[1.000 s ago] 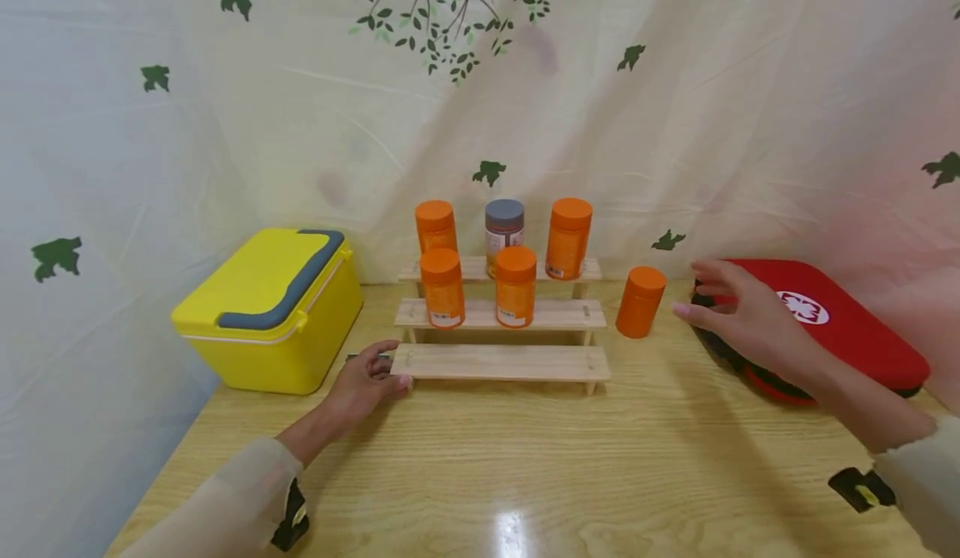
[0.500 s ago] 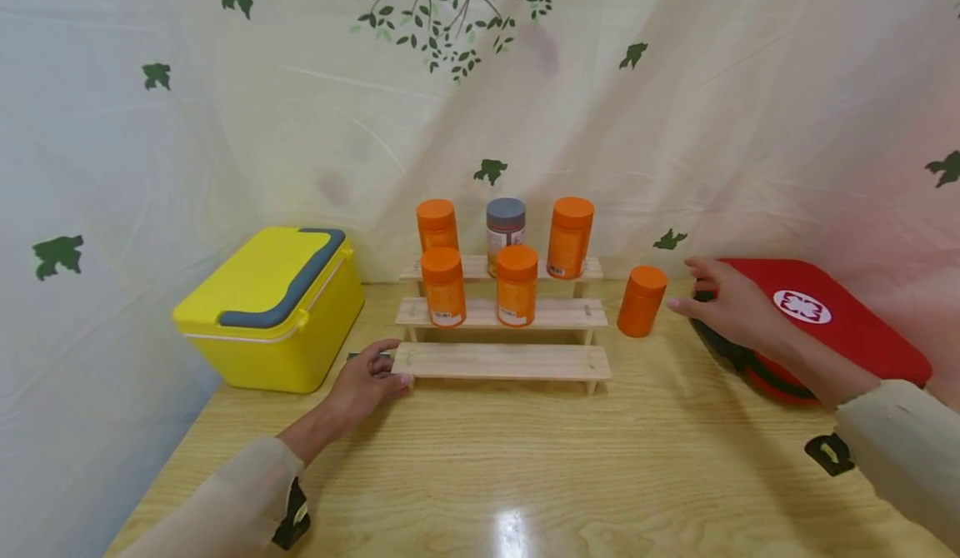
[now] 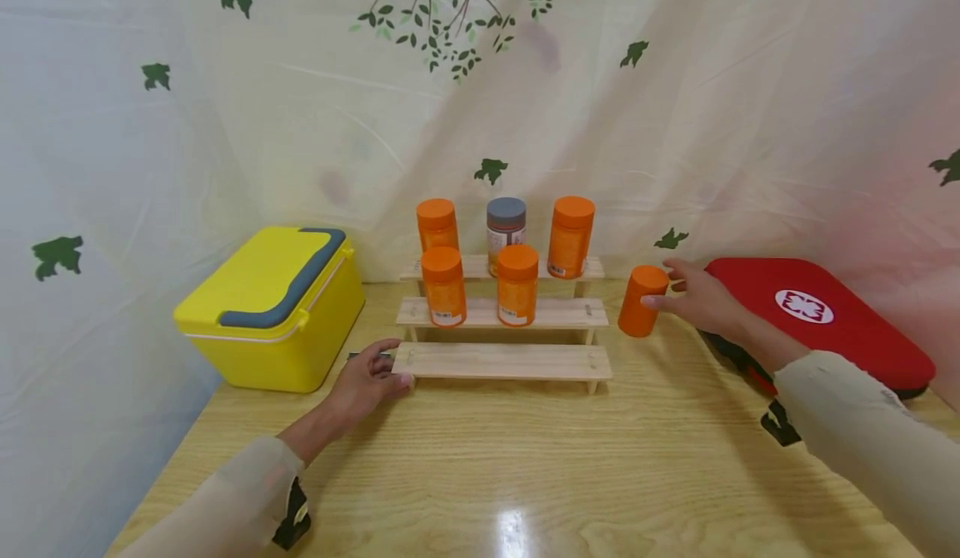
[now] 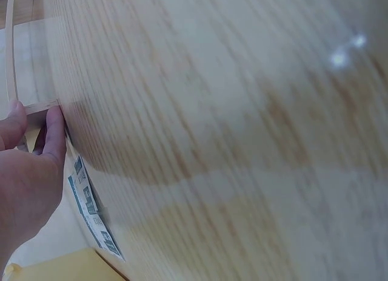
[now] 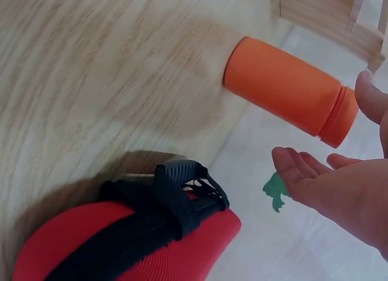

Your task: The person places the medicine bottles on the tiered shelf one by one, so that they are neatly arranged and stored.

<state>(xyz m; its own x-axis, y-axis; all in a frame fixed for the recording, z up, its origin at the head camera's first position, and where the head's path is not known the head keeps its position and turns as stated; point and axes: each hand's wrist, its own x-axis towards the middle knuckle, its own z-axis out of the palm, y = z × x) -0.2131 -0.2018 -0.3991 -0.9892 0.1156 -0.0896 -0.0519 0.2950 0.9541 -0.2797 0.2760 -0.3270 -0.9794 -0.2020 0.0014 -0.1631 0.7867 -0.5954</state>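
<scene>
A three-step wooden rack (image 3: 502, 361) stands on the table. My left hand (image 3: 367, 383) grips the left end of its lowest step; in the left wrist view, thumb and fingers (image 4: 56, 132) pinch the wood. Orange bottles stand on the two upper steps, such as one orange bottle (image 3: 517, 287) on the middle step. A grey-capped bottle (image 3: 506, 216) is in the top row. My right hand (image 3: 705, 300) is beside a separate orange bottle (image 3: 637, 312) on the table, right of the rack. In the right wrist view, its spread thumb and fingers flank this bottle's cap (image 5: 339, 118) without closing on it.
A yellow box (image 3: 270, 308) with a grey handle stands left of the rack. At the right lies a red zipped case (image 3: 832, 308) with a white emblem, partly under the right forearm. A printed strip (image 4: 94, 208) lies by the left hand. A patterned cloth (image 3: 360, 141) hangs behind.
My right hand has moved left from above the red case to the separate orange bottle. The left hand keeps its grip on the rack, and the bottles have not moved.
</scene>
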